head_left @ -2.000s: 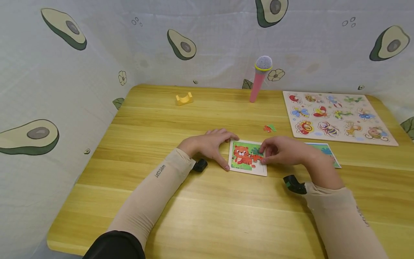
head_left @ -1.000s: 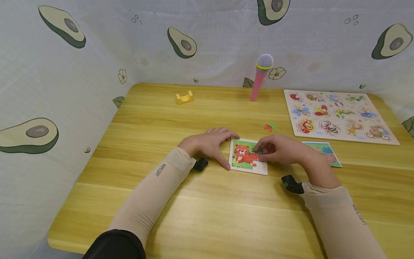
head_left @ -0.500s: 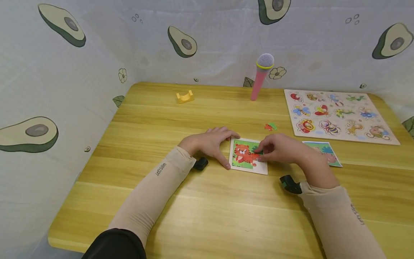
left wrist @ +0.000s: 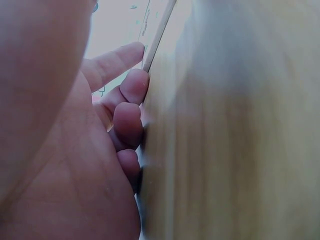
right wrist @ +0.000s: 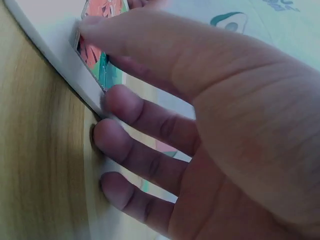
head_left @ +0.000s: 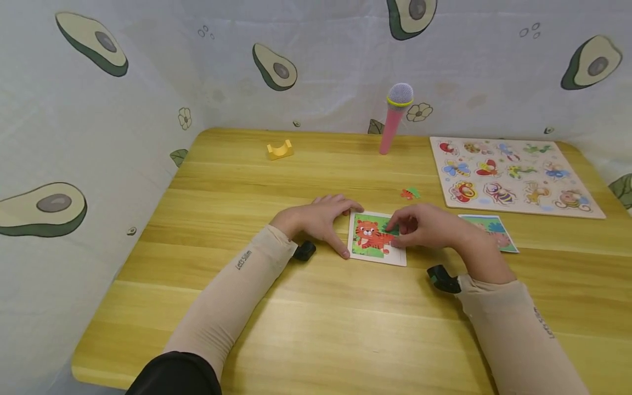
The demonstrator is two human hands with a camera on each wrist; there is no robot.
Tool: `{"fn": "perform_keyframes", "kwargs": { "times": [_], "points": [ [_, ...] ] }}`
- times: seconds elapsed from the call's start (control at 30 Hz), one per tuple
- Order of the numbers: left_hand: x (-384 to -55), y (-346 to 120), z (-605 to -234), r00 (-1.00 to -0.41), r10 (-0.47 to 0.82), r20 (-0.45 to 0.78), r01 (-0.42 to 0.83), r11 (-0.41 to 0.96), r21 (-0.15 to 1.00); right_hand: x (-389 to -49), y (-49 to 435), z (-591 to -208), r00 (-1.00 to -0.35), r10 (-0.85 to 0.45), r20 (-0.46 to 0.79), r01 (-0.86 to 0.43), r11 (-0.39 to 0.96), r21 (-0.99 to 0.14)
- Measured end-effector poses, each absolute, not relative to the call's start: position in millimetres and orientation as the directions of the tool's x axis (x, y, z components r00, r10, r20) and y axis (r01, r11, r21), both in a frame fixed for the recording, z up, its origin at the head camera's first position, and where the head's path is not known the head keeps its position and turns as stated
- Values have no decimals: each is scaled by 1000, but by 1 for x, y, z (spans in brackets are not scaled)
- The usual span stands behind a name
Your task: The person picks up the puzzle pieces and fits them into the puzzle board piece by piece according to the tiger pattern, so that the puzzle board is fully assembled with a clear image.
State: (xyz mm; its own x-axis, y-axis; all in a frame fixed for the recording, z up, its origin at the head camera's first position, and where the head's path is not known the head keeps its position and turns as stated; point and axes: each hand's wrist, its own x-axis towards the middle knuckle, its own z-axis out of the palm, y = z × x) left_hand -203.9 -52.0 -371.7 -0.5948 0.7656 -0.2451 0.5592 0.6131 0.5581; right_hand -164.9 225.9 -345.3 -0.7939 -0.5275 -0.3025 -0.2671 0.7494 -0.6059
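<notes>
A small jigsaw puzzle [head_left: 366, 248] with a tiger on green lies on the wooden table, its white tray bare at the lower right. My left hand [head_left: 321, 220] holds its left side, thumb at the near corner and index finger at the far corner. At the puzzle's right side, my right hand [head_left: 434, 226] pinches a puzzle piece [right wrist: 90, 54] with orange stripes and blue-green leaves between thumb and index finger. That piece sits in the tray against the tiger's body, partly hidden by the fingers. Beyond the right hand lies a loose red-and-green puzzle piece [head_left: 410, 193].
A picture card [head_left: 500, 233] lies partly behind my right wrist. Farther right is a wooden insect puzzle board [head_left: 515, 181]. A pink toy microphone [head_left: 392, 123] stands at the table's back, with a yellow curved block [head_left: 280, 150] to its left. Avocado-printed cloth hangs behind.
My right hand has moved slightly left, bringing the puzzle piece from the tray's right side up against the tiger's body. The left hand has stayed at the puzzle's left edge.
</notes>
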Motion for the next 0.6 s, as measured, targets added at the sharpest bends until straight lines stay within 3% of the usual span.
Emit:
{"fn": "perform_keyframes", "kwargs": {
  "times": [0.13, 0.33, 0.6],
  "points": [
    [-203, -52, -372, -597, 765, -241, 558, 612, 561, -165, 229, -345, -839, -479, -258, -241, 753, -612],
    [-203, -53, -373, -601, 765, -233, 561, 610, 559, -170, 235, -348, -946, -294, -136, -178, 824, -538],
    [-203, -53, -373, -594, 772, -227, 568, 602, 561, -174, 244, -356, -958, -235, -164, -139, 883, -448]
  ]
}}
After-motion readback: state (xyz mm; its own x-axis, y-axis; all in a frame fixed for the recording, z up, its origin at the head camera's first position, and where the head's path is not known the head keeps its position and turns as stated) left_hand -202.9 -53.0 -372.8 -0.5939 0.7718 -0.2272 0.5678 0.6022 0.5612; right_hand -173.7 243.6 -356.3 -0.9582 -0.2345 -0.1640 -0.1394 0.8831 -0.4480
